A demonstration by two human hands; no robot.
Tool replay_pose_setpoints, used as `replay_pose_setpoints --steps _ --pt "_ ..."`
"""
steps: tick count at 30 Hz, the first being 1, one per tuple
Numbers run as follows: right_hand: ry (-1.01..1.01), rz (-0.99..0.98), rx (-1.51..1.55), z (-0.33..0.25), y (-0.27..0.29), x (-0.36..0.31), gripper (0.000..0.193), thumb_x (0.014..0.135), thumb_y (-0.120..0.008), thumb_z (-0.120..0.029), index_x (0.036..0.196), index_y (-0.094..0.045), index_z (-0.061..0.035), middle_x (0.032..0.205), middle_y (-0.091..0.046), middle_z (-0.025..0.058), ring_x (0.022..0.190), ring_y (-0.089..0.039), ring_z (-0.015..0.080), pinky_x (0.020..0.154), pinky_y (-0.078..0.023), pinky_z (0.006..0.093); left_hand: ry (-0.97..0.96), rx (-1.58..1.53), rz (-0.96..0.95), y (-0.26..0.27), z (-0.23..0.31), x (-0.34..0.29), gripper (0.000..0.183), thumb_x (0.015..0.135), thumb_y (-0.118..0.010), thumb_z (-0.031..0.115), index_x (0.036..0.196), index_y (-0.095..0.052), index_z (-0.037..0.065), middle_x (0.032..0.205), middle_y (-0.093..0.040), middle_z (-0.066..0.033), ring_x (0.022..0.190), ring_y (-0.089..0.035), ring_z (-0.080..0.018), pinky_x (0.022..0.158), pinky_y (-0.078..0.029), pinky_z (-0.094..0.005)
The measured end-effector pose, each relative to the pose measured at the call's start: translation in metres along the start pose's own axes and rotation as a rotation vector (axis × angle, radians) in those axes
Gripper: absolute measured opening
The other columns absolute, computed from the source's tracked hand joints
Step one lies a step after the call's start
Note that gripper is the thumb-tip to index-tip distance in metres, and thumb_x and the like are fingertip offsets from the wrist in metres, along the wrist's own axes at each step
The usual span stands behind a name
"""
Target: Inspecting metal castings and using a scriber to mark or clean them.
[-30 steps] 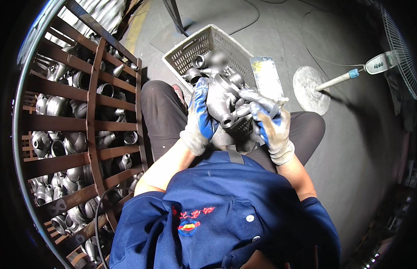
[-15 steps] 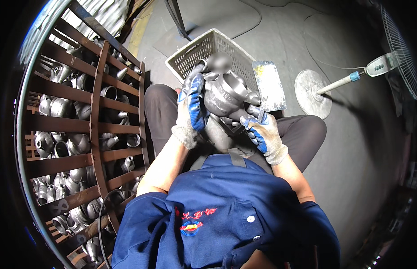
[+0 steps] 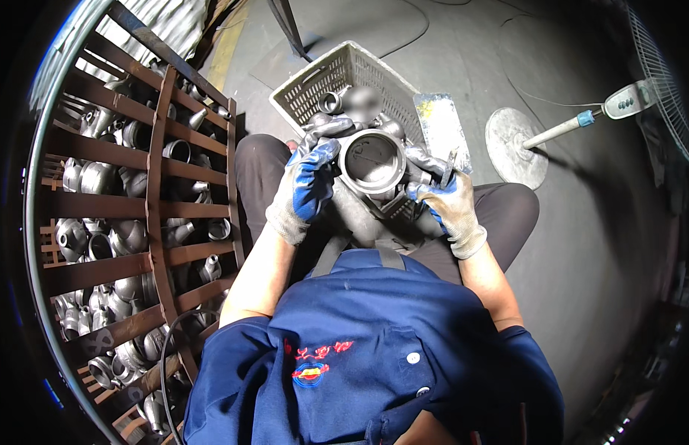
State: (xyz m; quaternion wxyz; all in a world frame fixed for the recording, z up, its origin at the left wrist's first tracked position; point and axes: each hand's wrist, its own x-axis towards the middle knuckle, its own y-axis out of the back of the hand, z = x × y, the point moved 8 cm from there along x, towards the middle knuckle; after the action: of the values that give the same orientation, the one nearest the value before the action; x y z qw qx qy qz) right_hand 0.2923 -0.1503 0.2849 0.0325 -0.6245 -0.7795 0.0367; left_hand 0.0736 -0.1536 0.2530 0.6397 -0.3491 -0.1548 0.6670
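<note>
A person sits with both hands on a metal casting (image 3: 373,165), which is held up over the lap and the near end of the crate, its round mouth facing up. The left hand (image 3: 303,185) curls round the casting's left side; the right hand (image 3: 450,199) pinches a slim grey piece (image 3: 449,166) between thumb and fingers while bearing on the casting's right side. Exactly how the right fingertips meet the metal cannot be told.

The likeliest mishap is a slip: the casting looks smooth and probably heavy, and with the right hand sharing its grip, the weight could roll toward the lap or knock the pieces beyond. The slim piece might also skid off the rim and catch a glove.

The pale slotted plastic crate (image 3: 401,80) holds more castings (image 3: 330,102), loosely heaped, so a dropped part could dent them. To the left, a rusty barred cage (image 3: 96,274) is packed with similar grey castings (image 3: 100,178), jumbled at all angles.
</note>
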Motion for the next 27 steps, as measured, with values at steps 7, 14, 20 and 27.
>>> replay_pose_setpoints --steps 7,14,20,27 --pt "-0.366 -0.016 0.281 0.028 -0.003 -0.007 0.041 0.072 -0.067 0.007 0.11 -0.053 0.0041 0.086 -0.057 0.0031 0.074 -0.053 0.0069 0.067 -0.046 0.0216 -0.366 0.703 -0.064 -0.037 0.039 -0.019 0.023 0.093 -0.051 0.014 0.114 -0.058 0.005 0.099 -0.061 0.0009 0.083 -0.054 -0.0059 0.077 -0.044 -0.0207" --pt "-0.533 -0.195 0.623 0.048 -0.016 -0.016 0.041 0.081 -0.061 0.002 0.118 -0.046 -0.005 0.068 -0.054 0.002 0.044 -0.045 0.0047 0.036 -0.033 0.0171 -0.423 0.468 -0.048 -0.049 0.045 -0.034 0.02 0.088 -0.06 0.008 0.105 -0.058 -0.002 0.113 -0.059 -0.0098 0.103 -0.056 -0.0163 0.089 -0.045 -0.0271" --pt "-0.516 -0.362 0.817 0.044 -0.028 -0.017 0.024 0.089 -0.052 -0.005 0.112 -0.048 -0.011 0.069 -0.052 0.001 0.042 -0.04 0.0039 0.035 -0.03 0.0167 -0.39 0.497 -0.059 -0.051 0.05 -0.037 0.026 0.091 -0.056 0.013 0.112 -0.056 -0.002 0.115 -0.059 -0.0103 0.104 -0.056 -0.0157 0.084 -0.046 -0.0252" --pt "-0.478 -0.172 0.546 0.059 -0.002 -0.017 0.024 0.098 -0.038 -0.026 0.103 -0.051 -0.0065 0.072 -0.06 0.0117 0.04 -0.041 0.0073 0.035 -0.032 0.0194 -0.289 0.476 -0.05 -0.038 0.042 -0.029 0.028 0.096 -0.047 0.018 0.117 -0.056 0.003 0.097 -0.061 -0.0014 0.064 -0.045 -0.0024 0.056 -0.039 -0.0177"
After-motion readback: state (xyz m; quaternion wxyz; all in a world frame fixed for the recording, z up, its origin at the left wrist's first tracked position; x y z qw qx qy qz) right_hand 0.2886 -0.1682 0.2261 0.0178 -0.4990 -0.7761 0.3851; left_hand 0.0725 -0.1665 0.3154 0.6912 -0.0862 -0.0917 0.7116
